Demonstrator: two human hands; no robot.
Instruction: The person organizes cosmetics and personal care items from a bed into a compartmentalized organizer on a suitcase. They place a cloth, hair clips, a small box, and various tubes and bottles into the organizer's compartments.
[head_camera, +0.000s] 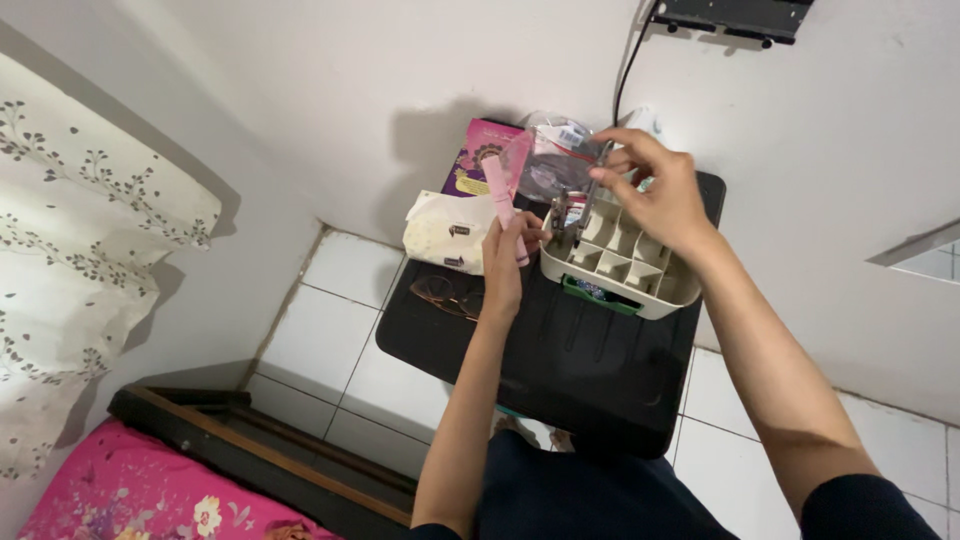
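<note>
A cream plastic organiser (622, 262) with several compartments sits on a small black table (570, 350). My left hand (503, 262) grips a slim pink tube (500, 198), held upright just left of the organiser. My right hand (655, 188) is above the organiser's back edge, its fingers pinched on a thin grey item (597, 182) that stands in a rear compartment. A clear plastic pack (552, 160) lies behind the organiser.
A cream tissue pack (449, 232) and a purple box (480, 155) lie at the table's back left. Glasses (447, 294) rest on its left edge. White tiled floor surrounds the table. A dark bed frame (260, 450) with pink floral bedding is at lower left.
</note>
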